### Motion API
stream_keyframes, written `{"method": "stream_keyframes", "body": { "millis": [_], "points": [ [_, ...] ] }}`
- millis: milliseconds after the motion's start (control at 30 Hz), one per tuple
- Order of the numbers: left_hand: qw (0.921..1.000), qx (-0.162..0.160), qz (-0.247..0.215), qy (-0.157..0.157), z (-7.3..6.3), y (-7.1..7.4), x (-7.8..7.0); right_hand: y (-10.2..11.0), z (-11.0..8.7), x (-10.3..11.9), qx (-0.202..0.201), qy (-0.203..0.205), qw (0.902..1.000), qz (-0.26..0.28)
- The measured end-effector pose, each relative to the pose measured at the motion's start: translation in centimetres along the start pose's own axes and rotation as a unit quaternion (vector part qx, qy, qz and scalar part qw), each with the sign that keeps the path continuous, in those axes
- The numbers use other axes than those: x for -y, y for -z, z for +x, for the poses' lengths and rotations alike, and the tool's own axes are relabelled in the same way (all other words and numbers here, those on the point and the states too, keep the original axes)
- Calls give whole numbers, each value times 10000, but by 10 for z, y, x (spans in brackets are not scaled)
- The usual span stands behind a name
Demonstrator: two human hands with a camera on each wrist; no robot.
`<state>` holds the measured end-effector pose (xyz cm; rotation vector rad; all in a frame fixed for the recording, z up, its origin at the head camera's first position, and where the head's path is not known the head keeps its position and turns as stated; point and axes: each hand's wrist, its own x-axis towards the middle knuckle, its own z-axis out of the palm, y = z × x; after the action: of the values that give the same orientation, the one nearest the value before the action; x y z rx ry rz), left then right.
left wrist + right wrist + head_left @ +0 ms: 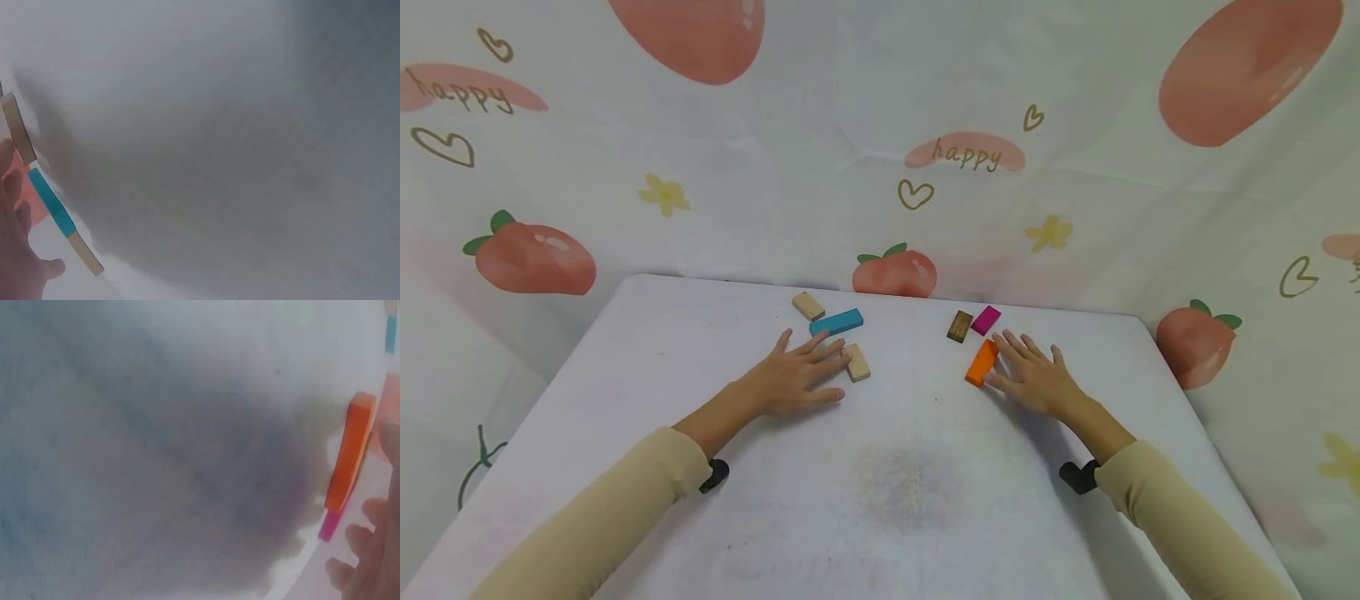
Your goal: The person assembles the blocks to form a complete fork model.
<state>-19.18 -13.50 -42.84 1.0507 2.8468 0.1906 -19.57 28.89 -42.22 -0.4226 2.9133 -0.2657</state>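
1. Beige blks [808,306] [858,365]: 2
2. Blue blk [838,322]: 1
3. Brown blk [959,326]: 1
4. Pink blk [987,320]: 1
5. Orange blk [981,363]: 1
6. Blks tot.: 6
7. Hands [796,379] [1037,380]: 2
8. Sleeves [602,508] [1187,517]: 2
9. Table [910,550]: 1

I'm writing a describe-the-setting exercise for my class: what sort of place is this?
Probably an indoor play or filming corner, though the wider room is out of view. A white table stands before a creased fruit-print sheet, with a blue block and an orange block on the table.
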Motion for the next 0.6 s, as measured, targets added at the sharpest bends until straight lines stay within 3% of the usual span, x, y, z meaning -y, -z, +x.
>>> {"method": "stream_keyframes", "body": {
  "millis": [367, 600],
  "points": [
    [9997, 234, 64, -97, 1, 0, -10, -2, 2, 8, -176, 198, 9994, -237],
    [9994, 318, -125, -81, 1, 2, -15, -1, 4, 12, -313, 383, 9988, -40]
  ]
}}
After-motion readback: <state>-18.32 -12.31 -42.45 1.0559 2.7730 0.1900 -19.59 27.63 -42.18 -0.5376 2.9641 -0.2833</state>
